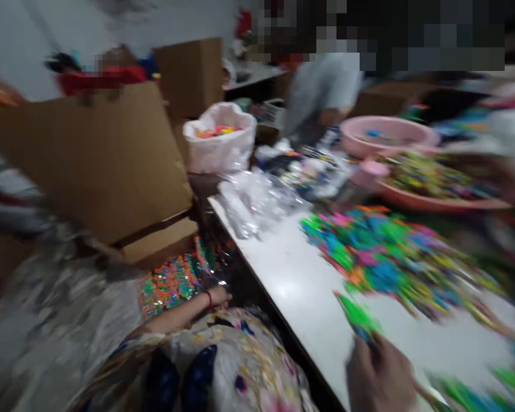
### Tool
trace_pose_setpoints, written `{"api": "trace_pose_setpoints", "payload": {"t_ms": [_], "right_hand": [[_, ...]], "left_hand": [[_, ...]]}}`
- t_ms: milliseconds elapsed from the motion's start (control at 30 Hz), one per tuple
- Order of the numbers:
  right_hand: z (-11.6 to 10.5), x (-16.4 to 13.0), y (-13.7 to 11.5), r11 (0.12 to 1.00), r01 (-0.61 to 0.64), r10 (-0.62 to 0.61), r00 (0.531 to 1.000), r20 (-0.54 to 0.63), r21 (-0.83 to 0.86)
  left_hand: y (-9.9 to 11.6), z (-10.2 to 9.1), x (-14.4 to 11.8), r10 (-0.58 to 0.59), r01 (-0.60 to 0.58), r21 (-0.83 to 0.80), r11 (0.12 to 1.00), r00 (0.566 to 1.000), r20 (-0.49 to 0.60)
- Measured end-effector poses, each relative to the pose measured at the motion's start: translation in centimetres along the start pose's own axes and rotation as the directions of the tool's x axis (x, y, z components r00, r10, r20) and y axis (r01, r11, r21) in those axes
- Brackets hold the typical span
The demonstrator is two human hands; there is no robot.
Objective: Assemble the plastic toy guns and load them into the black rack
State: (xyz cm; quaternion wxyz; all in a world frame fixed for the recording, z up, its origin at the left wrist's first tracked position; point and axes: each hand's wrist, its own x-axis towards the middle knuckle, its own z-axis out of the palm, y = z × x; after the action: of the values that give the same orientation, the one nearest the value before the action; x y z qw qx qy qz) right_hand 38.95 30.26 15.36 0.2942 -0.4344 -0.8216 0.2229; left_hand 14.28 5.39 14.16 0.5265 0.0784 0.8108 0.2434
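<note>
Nearest the camera, the right hand (380,375) rests low on the white surface (300,280), its grip closed around a small bright green plastic piece (357,317) that sticks out up and to the left of the knuckles. Motion blur softens the piece, so its exact shape cannot be told. Just beyond that grip and to its right spreads a loose heap of plastic pieces (386,252) in green, blue, pink, orange and yellow, thin and spiky-looking through the blur.

Well to the left of the right hand, the left hand (218,296) hangs below the surface's dark edge, a thin red band at the wrist. Its fingers are curled at a shiny clear bag (175,283) filled with orange, green and pink pieces; whether this grip is clamped on the plastic or only touching it cannot be told. A floral cloth (240,355) lies between the two hands.

Further from the grips sit crumpled clear bags (257,200), a white sack (221,143) with bright pieces inside, a smooth round pink basin (386,134), and a flat brown cardboard box (107,154). Another person in a grey shirt (321,91) stands behind.
</note>
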Motion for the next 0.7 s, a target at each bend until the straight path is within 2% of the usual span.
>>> {"api": "trace_pose_setpoints", "payload": {"t_ms": [67,133,200,300,367,433,500,567,700], "right_hand": [[0.3,-1.1,0.6,0.998,-0.059,0.060,0.995,-0.085,0.012],[0.8,-1.1,1.3,0.999,-0.022,0.026,0.992,-0.123,0.041],[1.1,-0.8,1.8,0.999,0.020,-0.014,0.989,-0.146,0.042],[0.9,-0.8,2.0,0.998,0.049,-0.040,0.985,-0.169,0.050],[0.3,-0.9,2.3,0.997,0.047,-0.034,0.980,-0.195,0.063],[-0.8,-0.9,3.0,0.998,0.027,-0.012,0.967,-0.256,0.056],[-2.2,-0.8,4.3,1.000,-0.009,0.018,0.942,-0.335,0.026],[-3.9,-0.6,6.0,0.998,-0.062,0.047,0.914,-0.404,-0.023],[-6.5,-0.6,7.9,0.963,-0.198,0.086,0.871,-0.484,-0.184]], "left_hand": [[0.1,-0.1,1.4,0.041,-0.051,0.156,0.987,0.997,0.066],[1.0,-0.7,2.2,0.102,-0.137,0.260,0.956,0.984,0.145],[2.4,-1.3,1.8,0.152,-0.222,0.304,0.926,0.959,0.238],[5.1,-1.6,-0.7,0.242,-0.364,0.254,0.896,0.880,0.408],[7.2,-1.2,-2.5,0.328,-0.449,0.179,0.875,0.823,0.464],[9.2,-0.1,-3.4,0.447,-0.534,0.102,0.839,0.785,0.428],[11.3,1.4,-3.3,0.580,-0.627,0.060,0.777,0.749,0.320],[13.4,3.1,-2.4,0.684,-0.709,0.071,0.702,0.698,0.212],[18.0,7.2,-0.3,0.805,-0.803,0.161,0.574,0.589,0.068]]}}
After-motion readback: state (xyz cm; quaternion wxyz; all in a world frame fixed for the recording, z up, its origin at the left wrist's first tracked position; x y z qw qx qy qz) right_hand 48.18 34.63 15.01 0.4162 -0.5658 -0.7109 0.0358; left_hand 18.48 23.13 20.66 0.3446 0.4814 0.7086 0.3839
